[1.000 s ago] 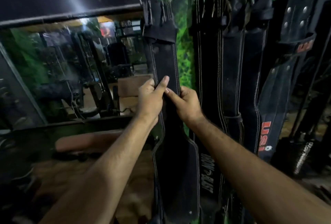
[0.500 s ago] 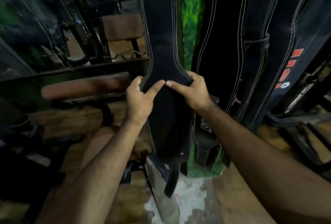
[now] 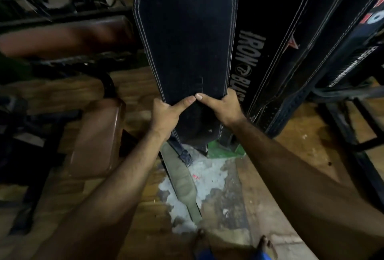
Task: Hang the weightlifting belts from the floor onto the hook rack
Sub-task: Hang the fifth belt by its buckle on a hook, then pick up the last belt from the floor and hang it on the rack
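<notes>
Belt (image 3: 185, 37) between both gripping hands

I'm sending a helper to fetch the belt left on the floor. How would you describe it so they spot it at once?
Start at the row of black belts hanging against the wall, where both hands grip the wide suede belt. Straight below it, on the bare grey patch of floor, lies the olive belt. It alone is flat on the ground and dull green, not black.
</notes>
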{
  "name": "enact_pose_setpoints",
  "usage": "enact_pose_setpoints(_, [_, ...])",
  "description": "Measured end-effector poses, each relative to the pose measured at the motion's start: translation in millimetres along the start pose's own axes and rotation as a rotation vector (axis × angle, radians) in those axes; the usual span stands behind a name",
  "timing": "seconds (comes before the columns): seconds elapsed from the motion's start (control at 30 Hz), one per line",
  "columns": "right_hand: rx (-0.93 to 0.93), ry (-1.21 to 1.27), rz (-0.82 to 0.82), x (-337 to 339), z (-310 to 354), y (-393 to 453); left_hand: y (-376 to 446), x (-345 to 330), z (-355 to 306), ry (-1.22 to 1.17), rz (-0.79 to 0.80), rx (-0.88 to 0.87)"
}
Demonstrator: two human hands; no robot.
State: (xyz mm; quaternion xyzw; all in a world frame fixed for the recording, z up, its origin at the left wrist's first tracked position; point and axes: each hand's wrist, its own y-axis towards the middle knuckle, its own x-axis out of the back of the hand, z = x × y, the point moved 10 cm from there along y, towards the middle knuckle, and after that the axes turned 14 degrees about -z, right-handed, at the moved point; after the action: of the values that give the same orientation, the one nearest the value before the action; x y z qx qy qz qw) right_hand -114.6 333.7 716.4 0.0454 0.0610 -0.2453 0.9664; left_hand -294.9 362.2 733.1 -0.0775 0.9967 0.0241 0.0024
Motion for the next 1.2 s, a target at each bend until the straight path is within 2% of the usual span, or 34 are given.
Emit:
enact_pose_setpoints(0.23, [-0.127, -0.081, -0.041, 25, -82, -27, -29, 5, 83, 0.025, -0.008, 0.117])
enact_pose_setpoints(0.53, [-0.291, -0.11, -0.039, 52, -163, -74, -65, 14, 177, 0.099, -0.005, 0.186])
enact_pose_setpoints(0.77, [-0.379, -0.039, -0.034, 73, -207, -100, -104, 5, 230, -0.034, -0.033, 0.292])
enact_pose_setpoints(0.83, [-0.44, -0.098, -0.021, 83, -229, -116, -124, 1, 251, -0.003, -0.001, 0.31])
enact_pose_setpoints(0.9, [-0.521, -0.259, -0.017, 100, -260, -138, -152, 3, 283, 0.15, 0.01, 0.347])
enact_pose_setpoints(1.0, [-0.67, -0.638, -0.197, 155, -303, -176, -192, 29, 329, 0.489, -0.098, 0.419])
enact_pose_setpoints(1.07, [-0.695, -0.672, -0.236, 170, -322, -195, -212, 43, 342, 0.568, -0.132, 0.48])
enact_pose_setpoints(1.2, [-0.794, -0.553, -0.136, 162, -350, -224, -244, 43, 362, 0.406, -0.054, 0.688])
